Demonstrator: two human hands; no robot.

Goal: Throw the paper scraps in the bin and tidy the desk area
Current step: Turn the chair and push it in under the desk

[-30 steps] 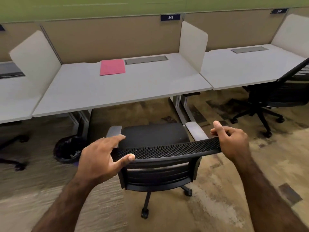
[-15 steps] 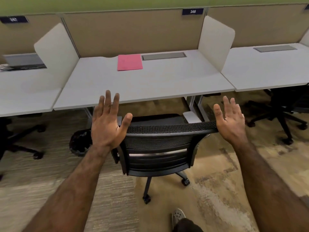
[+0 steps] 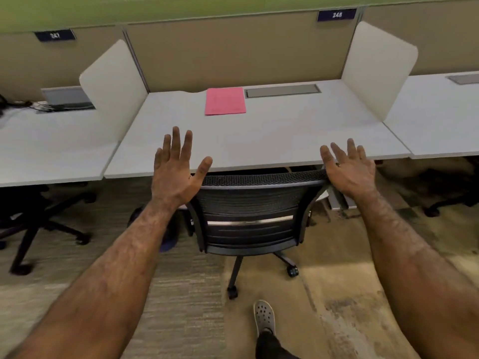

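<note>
Left hand point(image 3: 176, 169): fingers spread wide apart, palm forward, pressed at the left corner of the black mesh-backed office chair point(image 3: 250, 211), gripping nothing.
Right hand point(image 3: 348, 168): fingers likewise splayed, heel of palm against the chair's right top corner; not closed around the rail.
Chair: upright on castors, backrest top tucked against the front edge of the pale grey rectangular desk point(image 3: 259, 141), seat hidden beneath the desktop.
Desk surface: one flat pink paper folder point(image 3: 225, 101) near the back edge, just beside a long grey recessed cable tray point(image 3: 282, 90). No loose scraps discernible on the top.
Dark round waste bin point(image 3: 168, 229): on the carpet under the desk's left side, mostly hidden behind the left forearm; contents not discernible.
White curved side dividers point(image 3: 375, 68): upright at both ends of the desk.
Blue number plate reading 248 point(image 3: 336, 14): on the tan partition above.
Grey perforated clog point(image 3: 263, 317): on the carpet behind the chair.
</note>
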